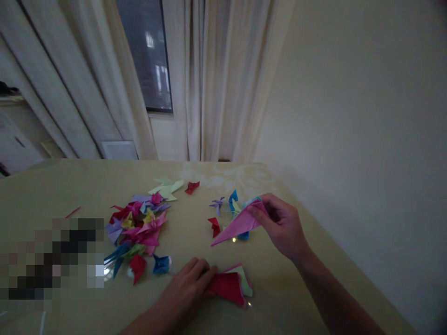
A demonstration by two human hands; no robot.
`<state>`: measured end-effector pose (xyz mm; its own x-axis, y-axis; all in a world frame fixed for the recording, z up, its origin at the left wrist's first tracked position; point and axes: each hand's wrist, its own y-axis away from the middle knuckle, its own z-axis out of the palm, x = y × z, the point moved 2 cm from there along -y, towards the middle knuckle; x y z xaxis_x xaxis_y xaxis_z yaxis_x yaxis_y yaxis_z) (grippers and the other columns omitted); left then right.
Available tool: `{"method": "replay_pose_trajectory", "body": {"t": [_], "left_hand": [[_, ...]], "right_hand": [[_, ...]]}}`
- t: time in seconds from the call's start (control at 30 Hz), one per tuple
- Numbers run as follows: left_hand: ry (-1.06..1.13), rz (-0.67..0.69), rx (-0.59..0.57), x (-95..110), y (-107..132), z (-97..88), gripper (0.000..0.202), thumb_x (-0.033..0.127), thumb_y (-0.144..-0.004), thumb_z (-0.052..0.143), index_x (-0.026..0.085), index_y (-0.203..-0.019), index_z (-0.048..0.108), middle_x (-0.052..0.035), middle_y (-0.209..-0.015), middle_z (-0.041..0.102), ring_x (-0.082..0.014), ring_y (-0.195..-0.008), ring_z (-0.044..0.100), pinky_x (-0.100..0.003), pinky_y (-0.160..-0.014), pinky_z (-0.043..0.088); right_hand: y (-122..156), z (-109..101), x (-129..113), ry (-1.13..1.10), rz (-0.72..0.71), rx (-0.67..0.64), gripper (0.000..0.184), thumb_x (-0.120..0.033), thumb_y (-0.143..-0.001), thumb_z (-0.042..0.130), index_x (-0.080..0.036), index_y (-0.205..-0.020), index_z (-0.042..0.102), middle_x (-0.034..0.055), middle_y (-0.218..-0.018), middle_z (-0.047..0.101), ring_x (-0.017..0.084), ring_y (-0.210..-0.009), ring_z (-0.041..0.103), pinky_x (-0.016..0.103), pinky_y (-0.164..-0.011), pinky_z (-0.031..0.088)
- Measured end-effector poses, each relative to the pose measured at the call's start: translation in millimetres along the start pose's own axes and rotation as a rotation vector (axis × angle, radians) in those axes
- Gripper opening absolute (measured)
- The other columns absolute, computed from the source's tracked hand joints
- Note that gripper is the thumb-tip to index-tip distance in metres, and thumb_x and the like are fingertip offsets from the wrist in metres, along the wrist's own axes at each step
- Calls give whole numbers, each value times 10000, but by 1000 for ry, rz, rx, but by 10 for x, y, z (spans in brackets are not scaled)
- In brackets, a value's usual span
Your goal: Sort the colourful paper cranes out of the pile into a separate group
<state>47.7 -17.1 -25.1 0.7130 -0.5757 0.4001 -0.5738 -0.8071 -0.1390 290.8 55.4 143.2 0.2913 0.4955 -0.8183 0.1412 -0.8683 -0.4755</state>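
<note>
A long, pointed piece of folded pink paper (pixel 240 222) is pinched between the thumb and fingers of my right hand (pixel 279 221), raised over the right side of the table. Its tip points down to the left. My left hand (pixel 192 281) is closed on the left end of a folded red paper (pixel 228 286) near the front. Pale green paper (pixel 244 277) with a pink edge shows behind the red one. Beyond my right hand lie small origami pieces, among them a purple one (pixel 218 204), a blue one (pixel 233 200) and a red one (pixel 214 227).
A heap of colourful origami (pixel 143 228) lies on the table (pixel 87 186) to the left. A blue origami piece (pixel 161 264) sits at its near side, a small red one (pixel 192 187) farther back. Curtains (pixel 237 83) and a wall (pixel 366 116) border the table. Pixelation hides the lower left.
</note>
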Motion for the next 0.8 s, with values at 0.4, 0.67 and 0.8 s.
{"method": "replay_pose_trajectory", "body": {"t": [0.4, 0.67, 0.8], "left_hand": [[159, -75, 2, 98, -3, -134, 266, 343, -1010, 665, 257, -1255, 722, -83, -1126, 693, -258, -1032, 641, -385, -917, 550], [225, -89, 118, 37, 52, -111, 541, 448, -913, 775, 303, -1417, 640, -109, -1324, 689, -316, -1184, 637, -486, -1050, 543], [443, -200, 231, 20, 133, -239, 528, 509, -1004, 628, 316, -1493, 580, -100, -1284, 737, -267, -1085, 694, -424, -988, 585]], "right_hand": [[961, 321, 683, -269, 376, 171, 480, -598, -860, 812, -171, -744, 626, -13, -675, 541, 133, -603, 490, 225, -527, 414], [1007, 190, 730, -262, 337, 269, 401, -540, -875, 822, -182, -807, 653, -9, -697, 589, 141, -610, 533, 221, -529, 436], [1077, 242, 695, -270, 295, 151, 332, -502, -938, 770, -188, -873, 683, -7, -693, 642, 136, -529, 563, 226, -488, 459]]}}
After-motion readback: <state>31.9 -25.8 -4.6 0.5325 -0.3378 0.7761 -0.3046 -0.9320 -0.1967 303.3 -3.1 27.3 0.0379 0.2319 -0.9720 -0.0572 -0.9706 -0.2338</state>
